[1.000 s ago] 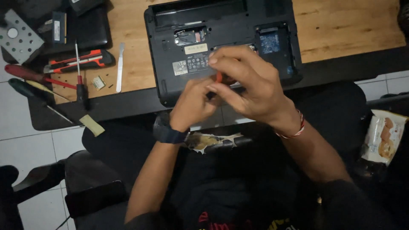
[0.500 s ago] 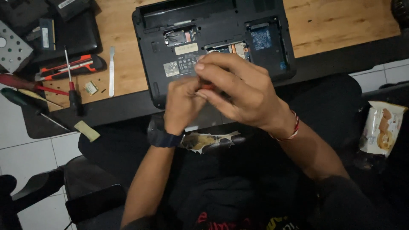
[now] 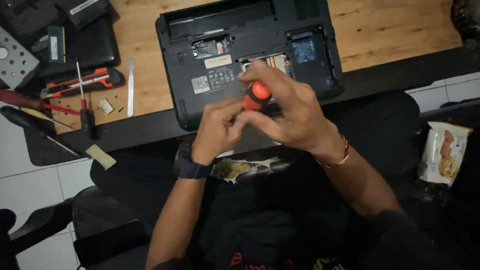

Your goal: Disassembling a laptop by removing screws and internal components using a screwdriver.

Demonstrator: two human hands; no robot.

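Both hands on a screwdriver over the laptop.
Head view: my right hand (image 3: 290, 112) curls round the orange screwdriver (image 3: 257, 95); left hand (image 3: 217, 127) pinches it from below, above the upturned laptop's (image 3: 225, 55) near edge on the worktop (image 3: 380, 30).

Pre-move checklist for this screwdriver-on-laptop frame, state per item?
1. Screwdriver gripped: ok. The right hand wraps its orange handle, and the left hand touches it from below.
2. Tip seated on a screw: cannot tell, the hands hide the shaft and tip.
3. Laptop lying flat, underside up, on the wooden desk: ok.
4. Laptop fully supported: not ok, its near edge reaches the dark front strip of the desk.
5. Bottom bays uncovered: ok, the open compartments show boards.
6. Loose parts kept clear: ok, the spare screwdrivers, utility knife and small chip lie to the laptop's left.
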